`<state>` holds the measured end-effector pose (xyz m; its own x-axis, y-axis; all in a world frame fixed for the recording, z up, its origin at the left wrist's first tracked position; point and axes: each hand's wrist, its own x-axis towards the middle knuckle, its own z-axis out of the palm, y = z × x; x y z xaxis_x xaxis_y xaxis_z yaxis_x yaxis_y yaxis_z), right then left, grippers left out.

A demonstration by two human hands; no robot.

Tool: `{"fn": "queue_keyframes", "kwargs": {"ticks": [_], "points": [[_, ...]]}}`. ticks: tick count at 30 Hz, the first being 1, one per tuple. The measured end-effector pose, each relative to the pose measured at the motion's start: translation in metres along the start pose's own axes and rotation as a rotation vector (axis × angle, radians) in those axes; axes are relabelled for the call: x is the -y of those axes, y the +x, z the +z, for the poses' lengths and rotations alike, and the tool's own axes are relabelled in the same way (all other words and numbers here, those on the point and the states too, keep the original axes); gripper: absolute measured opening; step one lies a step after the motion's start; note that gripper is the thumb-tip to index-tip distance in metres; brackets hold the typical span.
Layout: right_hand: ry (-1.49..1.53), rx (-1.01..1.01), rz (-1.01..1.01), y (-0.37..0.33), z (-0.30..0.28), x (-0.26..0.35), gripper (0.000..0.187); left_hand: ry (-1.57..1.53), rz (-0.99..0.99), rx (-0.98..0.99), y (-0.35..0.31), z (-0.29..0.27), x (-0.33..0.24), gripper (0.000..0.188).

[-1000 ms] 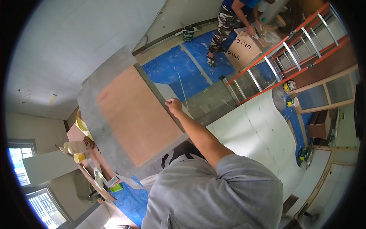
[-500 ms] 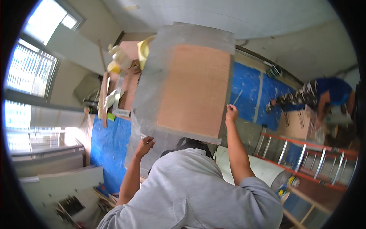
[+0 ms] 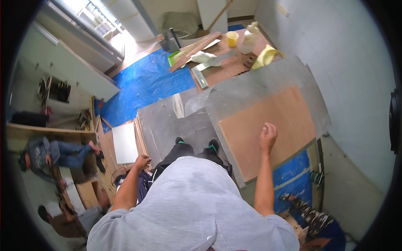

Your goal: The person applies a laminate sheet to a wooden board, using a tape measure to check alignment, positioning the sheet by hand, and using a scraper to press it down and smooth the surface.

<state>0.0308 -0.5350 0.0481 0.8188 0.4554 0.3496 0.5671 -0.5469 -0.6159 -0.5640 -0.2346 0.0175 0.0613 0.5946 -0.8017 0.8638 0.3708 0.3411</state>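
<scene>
My right hand (image 3: 268, 137) is over a tan rectangular board (image 3: 247, 138), its fingers loosely bent and apart, with nothing seen in it. Whether it touches the board I cannot tell. Under the tan board lies a larger grey sheet (image 3: 234, 100). At my left side, my left hand (image 3: 143, 162) is closed with curled fingers; anything inside them is hidden. Near it are a white panel (image 3: 124, 143) and a grey sheet on the floor (image 3: 159, 127).
Blue sheeting (image 3: 153, 77) covers floor at the far left. A work board at the back carries a metal square (image 3: 201, 78), a yellow cup (image 3: 232, 39), a pale bottle (image 3: 250, 37) and wood strips (image 3: 194, 52). People work at the left and at the lower right.
My view has turned left, so the tan board now lies to my right. The thin pale stick seen in my right hand no longer shows. My left hand is now beside the white panel.
</scene>
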Motion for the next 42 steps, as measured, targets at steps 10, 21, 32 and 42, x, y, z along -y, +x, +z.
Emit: {"fn": "queue_keyframes", "kwargs": {"ticks": [10,21,32,42], "points": [[0.445,0.718,-0.405,0.023,0.147,0.175,0.023,0.073,0.423,0.000,0.038,0.068,0.141,0.034],[0.345,1.166,-0.371,-0.095,0.201,0.248,0.018,0.129,0.301,0.160,0.117,-0.005,0.181,0.028],[0.291,0.668,0.058,-0.103,0.175,0.222,0.024,-0.241,0.128,0.215,0.168,-0.162,-0.026,0.026],[0.274,-0.060,0.500,-0.148,0.065,0.141,0.016,0.109,0.267,0.432,0.155,-0.059,-0.123,0.031]]}}
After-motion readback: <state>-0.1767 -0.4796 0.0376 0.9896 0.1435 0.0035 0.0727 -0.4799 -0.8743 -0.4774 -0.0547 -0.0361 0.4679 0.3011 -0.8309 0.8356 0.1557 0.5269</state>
